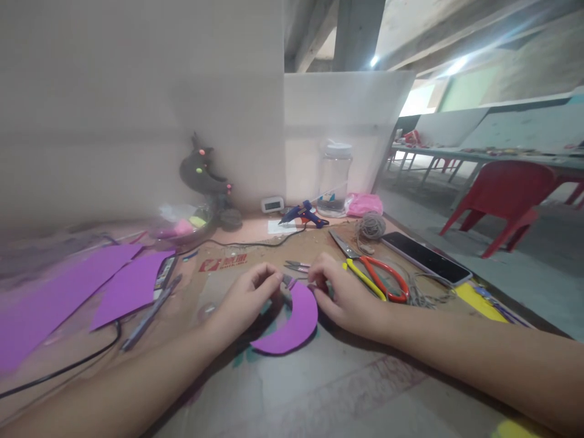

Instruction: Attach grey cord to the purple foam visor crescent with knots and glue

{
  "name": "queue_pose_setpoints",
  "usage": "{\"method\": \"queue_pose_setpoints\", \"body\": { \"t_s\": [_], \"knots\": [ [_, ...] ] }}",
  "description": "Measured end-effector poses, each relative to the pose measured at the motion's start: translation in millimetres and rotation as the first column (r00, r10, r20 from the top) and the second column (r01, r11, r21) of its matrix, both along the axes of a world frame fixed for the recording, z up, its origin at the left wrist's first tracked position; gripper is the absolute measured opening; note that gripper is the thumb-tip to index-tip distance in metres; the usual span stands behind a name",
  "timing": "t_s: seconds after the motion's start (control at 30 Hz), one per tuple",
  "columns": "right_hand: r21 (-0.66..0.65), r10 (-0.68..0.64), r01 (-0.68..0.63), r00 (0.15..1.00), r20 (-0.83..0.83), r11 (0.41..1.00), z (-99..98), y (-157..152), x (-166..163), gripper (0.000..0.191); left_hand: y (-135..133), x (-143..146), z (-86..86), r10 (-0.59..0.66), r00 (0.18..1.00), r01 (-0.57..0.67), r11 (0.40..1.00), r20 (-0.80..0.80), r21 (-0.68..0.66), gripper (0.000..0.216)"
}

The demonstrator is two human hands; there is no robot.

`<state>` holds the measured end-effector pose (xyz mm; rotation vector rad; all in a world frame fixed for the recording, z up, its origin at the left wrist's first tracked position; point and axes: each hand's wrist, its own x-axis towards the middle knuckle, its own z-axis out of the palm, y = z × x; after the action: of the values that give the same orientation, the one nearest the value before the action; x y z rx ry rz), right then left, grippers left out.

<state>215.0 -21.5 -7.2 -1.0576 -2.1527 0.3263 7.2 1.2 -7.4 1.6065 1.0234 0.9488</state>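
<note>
A purple crescent cutout [306, 322], apparently paper or foam, stands between my hands, its upper tip wrapped in grey yarn [288, 280]. My left hand [249, 295] pinches that wrapped tip between thumb and forefinger. At the crescent's right edge, my right hand [342, 295] is closed in a pinch. A faint strand of yarn seems to run from the tip to these fingers, though the grip is partly hidden. Small snips [297, 266] lie just behind the hands. Scissors with red and yellow handles [383, 277] rest beyond my right hand, near a grey yarn ball [371, 225].
Purple sheets [68, 298] and a pen [152, 310] lie left. A blue glue gun [305, 213], a clear jar [335, 179] and a dark crescent ornament [203, 173] stand at the back. A phone [426, 257] lies right, a red chair [506, 194] beyond.
</note>
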Motion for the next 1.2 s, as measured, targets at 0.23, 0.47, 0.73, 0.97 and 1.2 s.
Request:
{"method": "queue_pose_setpoints", "body": {
  "t_s": [0.23, 0.47, 0.73, 0.97, 1.2],
  "knots": [
    [-0.188, -0.056, 0.051, 0.998, -0.022, 0.981, 4.8, 1, -2, 0.049, 0, 0, 0.8, 0.005, 1.000, -0.005, 1.000, 0.011, -0.031, 0.023],
    [-0.289, -0.040, 0.045, 0.999, 0.022, 0.956, 11.0, 1, -6, 0.033, 0, -1, 3.7, 0.025, 0.998, -0.023, 0.999, 0.052, -0.029, 0.021],
    [-0.340, 0.061, 0.082, 0.920, 0.388, 0.937, 49.4, 2, 12, 0.019, -1, 1, 5.7, 0.055, 0.997, -0.054, 0.998, 0.047, -0.024, 0.022],
    [-0.142, -0.016, 0.151, 0.737, 0.676, 0.978, 68.8, -6, 33, 0.021, 1, 0, 1.5, 0.069, 0.996, -0.067, 0.997, 0.053, -0.027, 0.021],
    [-0.031, -0.124, 0.200, 0.713, 0.690, 0.979, 75.0, 7, 45, 0.031, 0, 0, 2.9, 0.053, 0.998, -0.052, 0.998, 0.046, -0.041, 0.022]
  ]
}}
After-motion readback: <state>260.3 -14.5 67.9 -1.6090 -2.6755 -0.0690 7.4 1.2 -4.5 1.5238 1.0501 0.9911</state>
